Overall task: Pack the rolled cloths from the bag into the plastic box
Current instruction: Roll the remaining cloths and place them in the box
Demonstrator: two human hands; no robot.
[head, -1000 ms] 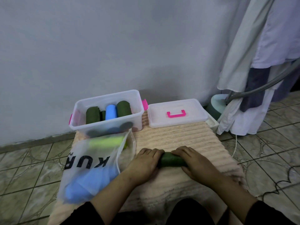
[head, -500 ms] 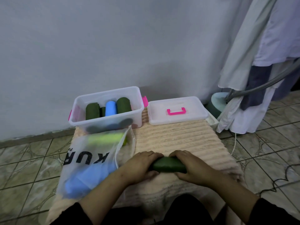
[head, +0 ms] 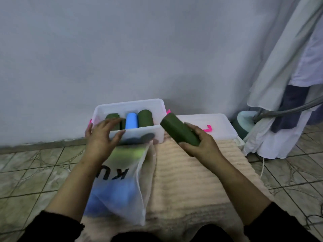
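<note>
Holding a green roll [head: 180, 130] mid-frame, my right hand [head: 201, 144] grips it; left hand [head: 103, 135] spread at the box [head: 129, 105]; three rolls packed; bag [head: 118, 186] still holds more.

Translucent plastic box [head: 158, 137], ribbed cloth mat [head: 201, 172]

Black sleeves [head: 57, 226], pushed up, bare forearms

Dark green rolled cloth [head: 179, 131] tilted, held aloft beside plastic box [head: 158, 105] — three rolls [head: 131, 120] inside; bag [head: 122, 186] flat.
</note>
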